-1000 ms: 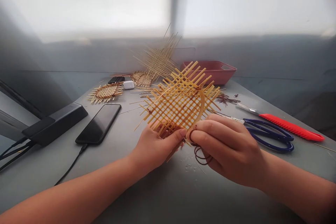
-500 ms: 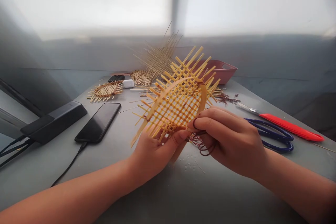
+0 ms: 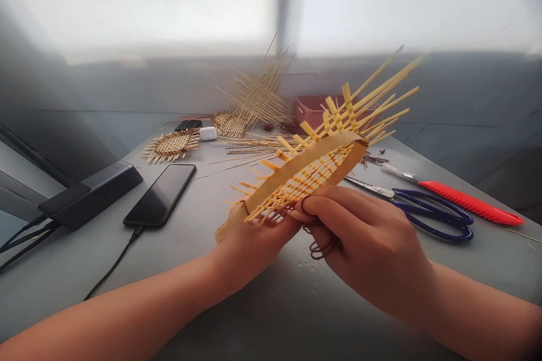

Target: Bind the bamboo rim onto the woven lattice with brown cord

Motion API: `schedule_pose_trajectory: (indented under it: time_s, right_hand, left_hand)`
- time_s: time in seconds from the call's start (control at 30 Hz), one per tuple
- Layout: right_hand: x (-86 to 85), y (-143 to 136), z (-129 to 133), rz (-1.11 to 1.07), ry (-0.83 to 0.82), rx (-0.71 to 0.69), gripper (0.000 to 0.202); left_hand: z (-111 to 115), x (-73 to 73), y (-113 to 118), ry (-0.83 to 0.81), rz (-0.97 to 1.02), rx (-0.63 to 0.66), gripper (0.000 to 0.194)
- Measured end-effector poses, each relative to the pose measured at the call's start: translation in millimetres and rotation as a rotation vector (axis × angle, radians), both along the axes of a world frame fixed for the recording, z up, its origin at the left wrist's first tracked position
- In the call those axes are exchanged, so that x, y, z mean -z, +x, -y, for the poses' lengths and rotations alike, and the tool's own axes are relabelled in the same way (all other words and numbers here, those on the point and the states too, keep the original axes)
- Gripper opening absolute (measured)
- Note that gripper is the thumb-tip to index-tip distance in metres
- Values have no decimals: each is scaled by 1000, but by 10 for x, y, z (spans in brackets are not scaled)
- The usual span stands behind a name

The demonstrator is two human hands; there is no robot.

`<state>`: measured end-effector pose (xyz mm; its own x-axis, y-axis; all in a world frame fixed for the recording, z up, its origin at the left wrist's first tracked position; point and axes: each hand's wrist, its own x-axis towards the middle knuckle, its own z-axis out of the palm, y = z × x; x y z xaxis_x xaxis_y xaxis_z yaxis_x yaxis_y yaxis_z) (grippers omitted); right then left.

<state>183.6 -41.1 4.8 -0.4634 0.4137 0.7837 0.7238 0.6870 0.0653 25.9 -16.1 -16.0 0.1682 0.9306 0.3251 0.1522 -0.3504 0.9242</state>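
Observation:
Above the table, a woven bamboo piece (image 3: 305,175) is tilted steeply, its strip ends sticking out past a flat bamboo hoop (image 3: 292,166). My left hand (image 3: 258,240) is closed on the lower left part of the hoop and weave; several of its fingers are hidden behind. At the near edge, my right hand (image 3: 364,231) pinches a thin dark brown cord (image 3: 318,249), whose loops hang below the fingers. The fingertips of both hands meet or nearly meet at the hoop's near edge. A dark binding wraps the hoop at its upper right end.
Navy-handled scissors (image 3: 436,220) and a red utility knife (image 3: 470,201) lie at the right. A phone (image 3: 161,196) on a cable and a black box (image 3: 91,194) are on the left. Behind are finished weaves (image 3: 171,145), loose strips (image 3: 262,149) and a pink basket (image 3: 311,110).
The woven piece has tipped flatter and turned, its upper end swinging right. Both hands have stayed close together with their holds. The scissors' blades have come into view.

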Motion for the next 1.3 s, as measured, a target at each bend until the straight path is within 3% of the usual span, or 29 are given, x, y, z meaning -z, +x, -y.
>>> schedule_pose_trajectory:
  time_s: [0.1, 0.37, 0.6, 0.8, 1.03, 1.3]
  right_hand:
    - [7, -23, 34, -22, -11, -42, 21]
    - [60, -33, 0, -34, -54, -186, 20]
    - [137, -58, -11, 15, -82, -163, 20]
    - [198, -61, 8, 149, -145, -219, 28]
    - [241, -61, -14, 350, -247, -357, 19]
    - [64, -9, -8, 199, -266, -373, 26]
  left_hand:
    - [-12, 6, 8, -54, 50, 11, 4]
    - [-58, -64, 6, -355, 452, 157, 9]
    - [-140, -1, -48, -494, 673, 184, 18]
    - [-244, -55, -71, -625, 878, 87, 13]
    - [-262, -104, -98, -687, 900, 33, 8]
    - [-318, -53, -155, -686, 868, 49, 3]
